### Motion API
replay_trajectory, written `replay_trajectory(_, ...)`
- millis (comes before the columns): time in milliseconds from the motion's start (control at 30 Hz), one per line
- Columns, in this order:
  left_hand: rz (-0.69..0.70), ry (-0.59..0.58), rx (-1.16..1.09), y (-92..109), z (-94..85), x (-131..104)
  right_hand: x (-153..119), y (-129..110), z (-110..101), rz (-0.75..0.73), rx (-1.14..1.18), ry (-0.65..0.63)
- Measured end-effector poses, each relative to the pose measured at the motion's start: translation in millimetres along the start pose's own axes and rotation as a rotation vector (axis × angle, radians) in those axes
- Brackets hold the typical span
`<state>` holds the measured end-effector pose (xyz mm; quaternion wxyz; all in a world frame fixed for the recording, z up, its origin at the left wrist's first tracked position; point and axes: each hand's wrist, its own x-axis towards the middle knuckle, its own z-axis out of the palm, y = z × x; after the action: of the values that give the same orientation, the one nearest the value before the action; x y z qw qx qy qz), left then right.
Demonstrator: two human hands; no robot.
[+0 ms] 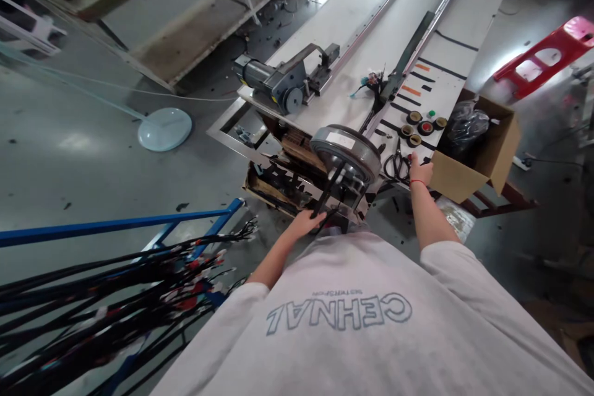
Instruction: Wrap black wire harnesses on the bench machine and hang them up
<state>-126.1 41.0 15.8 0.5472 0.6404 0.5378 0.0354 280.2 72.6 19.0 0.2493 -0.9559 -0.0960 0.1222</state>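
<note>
My left hand [304, 224] is closed around a black cable [329, 189] at the near end of the bench, just below a round grey drum-shaped machine part [346, 151] with a white label. Beside the black-handled scissors [396, 167], my right hand [421, 172] rests at the bench edge with fingers curled; a small dark and red thing shows at its fingertips, too small to name. Several rolls of tape [426, 128] lie just beyond that hand. A bundle of black wires with connectors [375, 81] sits farther up the bench.
An open cardboard box [492, 142] with black plastic stands at the right. A motor unit [273, 83] is mounted on the white bench [325, 99]. On the left, a blue rack [185, 218] carries hanging cable harnesses [153, 278]. A red stool [542, 59] lies at the far right.
</note>
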Motion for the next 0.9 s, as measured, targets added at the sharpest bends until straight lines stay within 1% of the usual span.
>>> replay_trajectory(33, -0.046, -0.04, 0.021, -14.1, 2.8, -4.3, -0.1, 0.1, -0.1, -0.002, 0.003, 0.001)
replay_trajectory(67, -0.086, -0.044, 0.039, -27.1, 5.3, -10.4, -0.3, 0.3, -0.2, -0.004, 0.005, 0.003)
replay_trajectory(133, -0.126, 0.025, 0.065, -45.7, 8.6, -27.9, -0.5, 0.8, -0.2, -0.002, 0.005, 0.006)
replay_trajectory(167, -0.115, 0.081, 0.06, -50.1, 9.3, -38.7, -0.5, 1.2, -0.2, -0.001, 0.004, 0.006)
replay_trajectory(233, -0.057, 0.204, 0.027, -48.5, 9.3, -61.5, -0.4, 2.0, 0.1, -0.002, 0.005, 0.003)
replay_trajectory(300, 0.0, 0.308, -0.014, -36.5, 8.5, -80.8, -0.2, 2.6, 0.3, -0.005, 0.007, 0.001)
replay_trajectory(333, 0.016, 0.341, -0.028, -28.3, 8.2, -87.5, -0.3, 2.6, 0.3, -0.006, 0.01, 0.001)
replay_trajectory(400, 0.025, 0.365, -0.044, -11.5, 8.1, -93.7, -0.8, 2.4, 0.0, -0.002, 0.013, -0.001)
replay_trajectory(467, 0.028, 0.374, -0.062, 2.4, 8.6, -91.4, -1.7, 1.6, -0.7, 0.006, 0.017, -0.005)
replay_trajectory(533, 0.036, 0.38, -0.081, 11.4, 9.6, -84.1, -2.8, 0.8, -1.6, 0.009, 0.018, -0.008)
replay_trajectory(633, 0.061, 0.389, -0.099, 18.3, 11.5, -70.5, -4.0, 0.3, -2.5, 0.003, 0.014, -0.013)
replay_trajectory(900, 0.132, 0.406, -0.063, 33.8, 15.5, -36.4, -2.1, 2.8, 0.0, -0.003, 0.014, -0.014)
